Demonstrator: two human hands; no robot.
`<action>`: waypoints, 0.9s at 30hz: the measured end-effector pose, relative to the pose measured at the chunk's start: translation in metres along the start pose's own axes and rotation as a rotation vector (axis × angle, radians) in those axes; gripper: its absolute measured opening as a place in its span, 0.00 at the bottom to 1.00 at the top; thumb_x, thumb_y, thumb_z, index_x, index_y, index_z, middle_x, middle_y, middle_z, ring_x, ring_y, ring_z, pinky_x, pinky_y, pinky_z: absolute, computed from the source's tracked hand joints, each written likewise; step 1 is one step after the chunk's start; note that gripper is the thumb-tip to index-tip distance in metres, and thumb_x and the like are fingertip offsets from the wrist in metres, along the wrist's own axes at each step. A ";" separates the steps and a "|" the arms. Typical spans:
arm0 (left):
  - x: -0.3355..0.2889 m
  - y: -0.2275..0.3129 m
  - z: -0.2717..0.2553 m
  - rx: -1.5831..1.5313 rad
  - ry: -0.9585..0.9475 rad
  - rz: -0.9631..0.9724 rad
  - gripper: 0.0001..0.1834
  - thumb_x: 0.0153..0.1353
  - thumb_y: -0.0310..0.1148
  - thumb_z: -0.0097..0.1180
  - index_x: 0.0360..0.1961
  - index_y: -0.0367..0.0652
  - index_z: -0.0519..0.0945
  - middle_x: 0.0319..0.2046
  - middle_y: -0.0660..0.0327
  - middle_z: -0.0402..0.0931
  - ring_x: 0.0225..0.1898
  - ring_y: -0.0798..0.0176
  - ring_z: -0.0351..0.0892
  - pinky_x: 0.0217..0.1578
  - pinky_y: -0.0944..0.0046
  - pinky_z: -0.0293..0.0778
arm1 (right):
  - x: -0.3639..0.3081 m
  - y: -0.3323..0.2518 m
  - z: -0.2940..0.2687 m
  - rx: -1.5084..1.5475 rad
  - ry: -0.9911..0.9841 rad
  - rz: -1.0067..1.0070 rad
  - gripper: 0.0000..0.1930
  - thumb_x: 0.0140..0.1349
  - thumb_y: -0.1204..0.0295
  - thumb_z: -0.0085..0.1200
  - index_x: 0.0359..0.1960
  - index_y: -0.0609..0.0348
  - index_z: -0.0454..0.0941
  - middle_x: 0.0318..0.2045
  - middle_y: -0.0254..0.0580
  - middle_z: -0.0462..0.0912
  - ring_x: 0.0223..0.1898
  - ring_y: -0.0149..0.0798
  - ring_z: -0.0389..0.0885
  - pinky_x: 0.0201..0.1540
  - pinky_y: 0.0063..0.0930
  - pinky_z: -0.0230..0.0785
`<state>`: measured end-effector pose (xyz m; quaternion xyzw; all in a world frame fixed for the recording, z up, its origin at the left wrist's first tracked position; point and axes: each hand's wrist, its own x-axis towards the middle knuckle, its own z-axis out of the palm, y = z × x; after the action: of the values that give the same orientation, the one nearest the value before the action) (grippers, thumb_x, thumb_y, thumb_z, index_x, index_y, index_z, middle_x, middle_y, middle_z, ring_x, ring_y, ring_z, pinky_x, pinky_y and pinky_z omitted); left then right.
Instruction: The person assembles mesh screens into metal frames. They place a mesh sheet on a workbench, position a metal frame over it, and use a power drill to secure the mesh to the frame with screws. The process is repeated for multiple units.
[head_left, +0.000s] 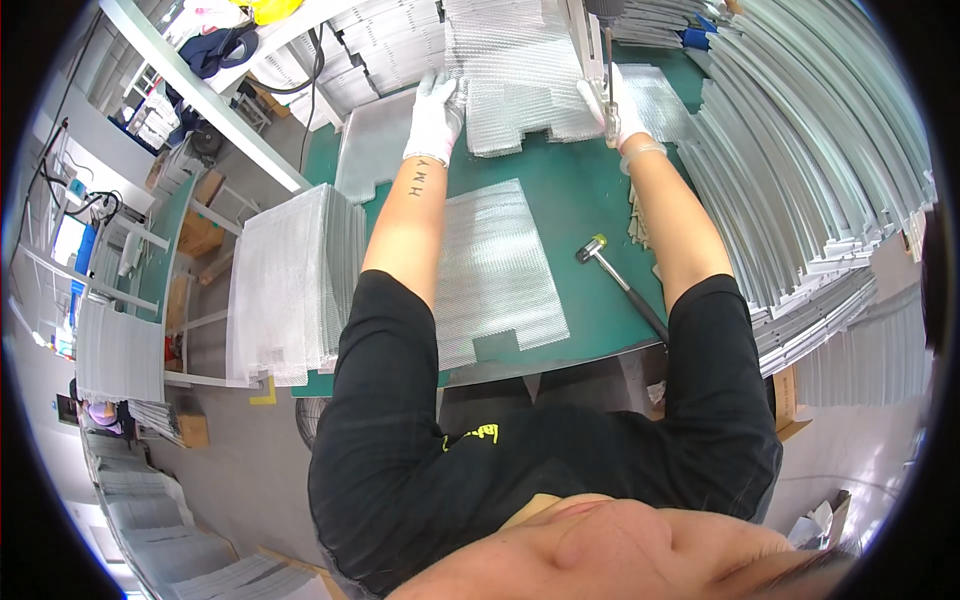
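My left hand (434,118), in a white glove, is closed on the left edge of a silvery dimpled metal sheet (520,75) at the far side of the table. The sheet has a notched near edge. By its right edge, my gloved right hand (624,118) is closed around what looks like a screwdriver (612,122) with a clear handle and thin upright shaft. Some of its fingers reach toward the sheet; whether they touch it I cannot tell. Nearer to me, another dimpled sheet (500,270) lies flat, partly under my left forearm.
A hammer (625,285) lies on the green tabletop (575,215) near my right forearm. Stacked dimpled sheets (295,280) stand at the left edge. Tall rows of thin metal panels (810,150) crowd the right side. A white frame post (215,100) slants at upper left.
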<state>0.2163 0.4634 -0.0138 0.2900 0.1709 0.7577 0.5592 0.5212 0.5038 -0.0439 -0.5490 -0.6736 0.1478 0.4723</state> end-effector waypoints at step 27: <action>-0.391 0.082 -0.066 1.922 0.138 -0.123 0.46 0.58 0.43 0.66 0.70 0.34 0.58 0.60 0.39 0.73 0.57 0.41 0.78 0.55 0.53 0.76 | -0.333 -0.119 -0.027 -0.102 -0.395 -0.054 0.32 0.54 0.64 0.68 0.62 0.58 0.74 0.47 0.46 0.81 0.51 0.47 0.81 0.54 0.36 0.74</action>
<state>0.1934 0.0717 -0.1142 0.5692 0.7655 0.2791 0.1104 0.4553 0.1606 -0.1024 -0.5145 -0.7741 0.2055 0.3062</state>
